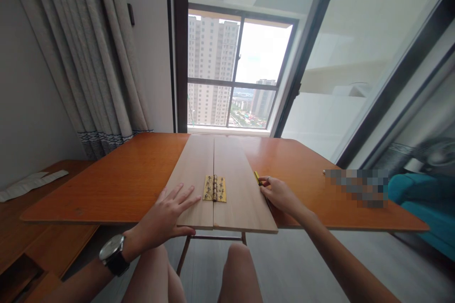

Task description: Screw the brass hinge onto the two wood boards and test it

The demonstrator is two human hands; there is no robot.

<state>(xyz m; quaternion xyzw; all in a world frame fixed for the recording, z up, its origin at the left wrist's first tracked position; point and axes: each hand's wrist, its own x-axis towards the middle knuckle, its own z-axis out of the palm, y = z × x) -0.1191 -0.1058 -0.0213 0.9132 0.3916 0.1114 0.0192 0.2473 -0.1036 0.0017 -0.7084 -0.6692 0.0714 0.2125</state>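
Two pale wooden boards [232,165] lie side by side on the orange table [121,180], joined near the front by a brass hinge [214,188] with screws in its leaves. My left hand [167,215], with a watch on the wrist, lies flat and open on the left board, fingers spread toward the hinge. At the right board's edge, my right hand [279,194] has its fingers closed on a yellow-handled tool [257,178], only partly visible.
A grey curtain [95,57] hangs at the left by the wall. A large window [234,71] stands behind the table. A lower wooden bench with white paper [31,182] sits at left. A teal seat [423,199] is at right. My knees are under the table's front edge.
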